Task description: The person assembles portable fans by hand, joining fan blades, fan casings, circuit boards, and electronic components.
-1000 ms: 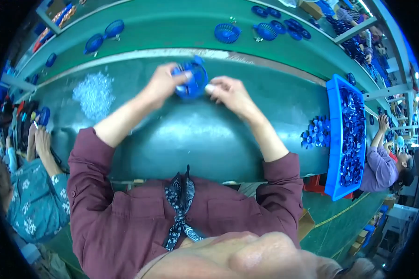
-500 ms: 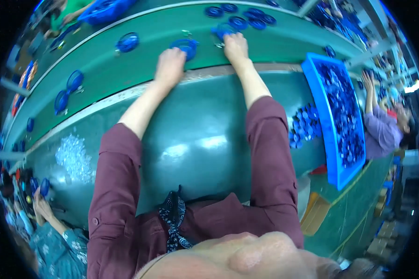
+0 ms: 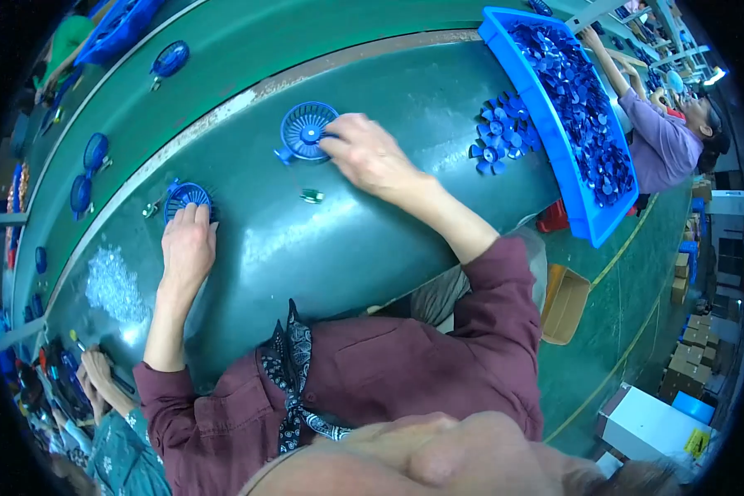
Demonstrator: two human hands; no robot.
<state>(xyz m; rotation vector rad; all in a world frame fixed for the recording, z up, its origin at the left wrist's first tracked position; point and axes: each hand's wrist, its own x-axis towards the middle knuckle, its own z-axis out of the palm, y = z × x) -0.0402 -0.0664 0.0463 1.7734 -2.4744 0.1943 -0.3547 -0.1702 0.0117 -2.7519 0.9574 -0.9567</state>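
Observation:
On the green worktable, a round blue fan housing (image 3: 303,124) with radial slats and a central hub lies face up. My right hand (image 3: 374,159) grips its right rim between thumb and fingers. A small green circuit board (image 3: 312,196) lies just below that housing. Farther left, my left hand (image 3: 188,250) has its fingers closed over the near edge of a second blue fan housing (image 3: 187,195), hiding part of it. A small metal-and-green part (image 3: 150,210) sits beside this second housing, at its left.
A blue tray (image 3: 577,194) full of small blue fan blades stands at the right, with a pile of loose blades (image 3: 502,132) beside it. Small clear parts (image 3: 114,285) are heaped at the left. More housings (image 3: 171,58) lie on the green conveyor (image 3: 248,50). Co-workers sit on both sides.
Both hands have drawn a fan housing each off the conveyor onto the worktable. My left hand has gone farther left. The view has shifted too.

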